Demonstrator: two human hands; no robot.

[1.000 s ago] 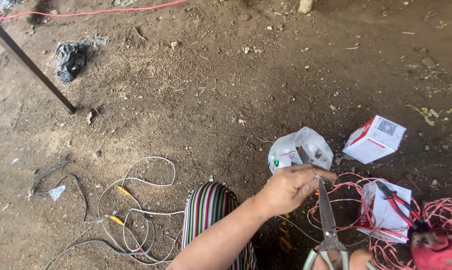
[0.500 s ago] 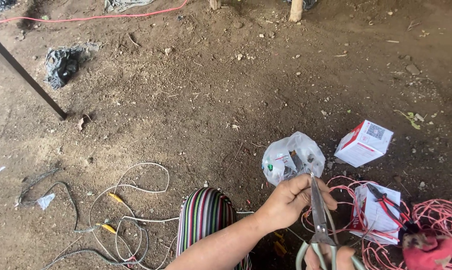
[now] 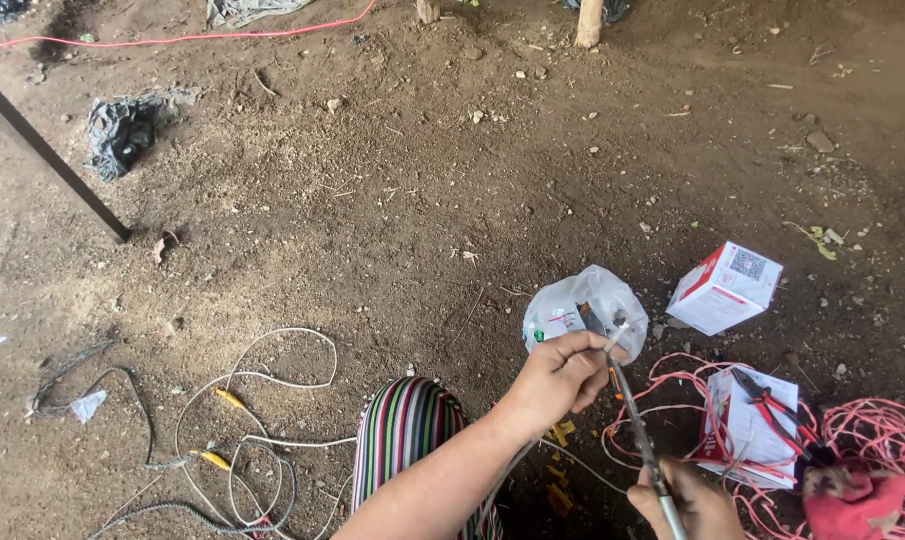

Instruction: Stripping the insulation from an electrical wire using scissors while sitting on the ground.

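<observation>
scissors (image 3: 640,440) run upright between your two hands low in the frame, over bare brown dirt (image 3: 392,220) scattered with pebbles and dry scraps. the ground is outdoors or under a shelter: a dark metal pole (image 3: 47,155) slants in at the upper left, two wooden posts (image 3: 587,20) stand at the top edge, and a red cord (image 3: 172,40) crosses the far ground.

open dirt fills the middle and top of the view. the lower edge is crowded. white wire with yellow plugs (image 3: 237,430) loops at the lower left, and a striped cloth (image 3: 407,435) covers your knee. a clear plastic bag (image 3: 582,305) lies just past your left hand, and a small red-and-white box (image 3: 724,287) sits to its right. red wire (image 3: 872,440) coils at the lower right around a white paper packet (image 3: 747,435), with red-handled pliers (image 3: 777,410) lying on it.

your left hand (image 3: 557,380) is curled narrow, fingertips pinched on a thin light wire end at the scissor tips. your right hand (image 3: 697,505) is closed on the scissors' handle at the bottom edge, partly cut off. whether the blades are open, you cannot tell.
</observation>
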